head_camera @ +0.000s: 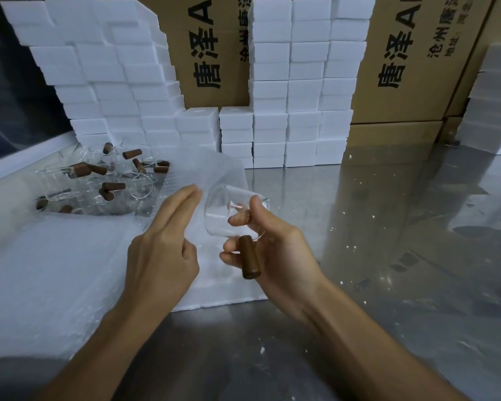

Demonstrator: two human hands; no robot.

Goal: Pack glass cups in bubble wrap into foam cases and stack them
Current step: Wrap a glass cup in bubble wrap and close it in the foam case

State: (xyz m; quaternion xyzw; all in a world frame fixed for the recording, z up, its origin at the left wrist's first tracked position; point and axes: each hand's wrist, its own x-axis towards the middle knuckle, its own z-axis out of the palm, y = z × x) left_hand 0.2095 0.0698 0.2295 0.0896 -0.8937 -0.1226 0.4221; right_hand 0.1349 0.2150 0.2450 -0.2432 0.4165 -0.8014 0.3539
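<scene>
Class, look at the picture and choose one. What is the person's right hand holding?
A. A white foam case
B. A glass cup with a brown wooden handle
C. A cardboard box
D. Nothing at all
B: the right hand grips a clear glass cup whose brown wooden handle sticks out below the fingers, beside the bubble wrap.
</scene>
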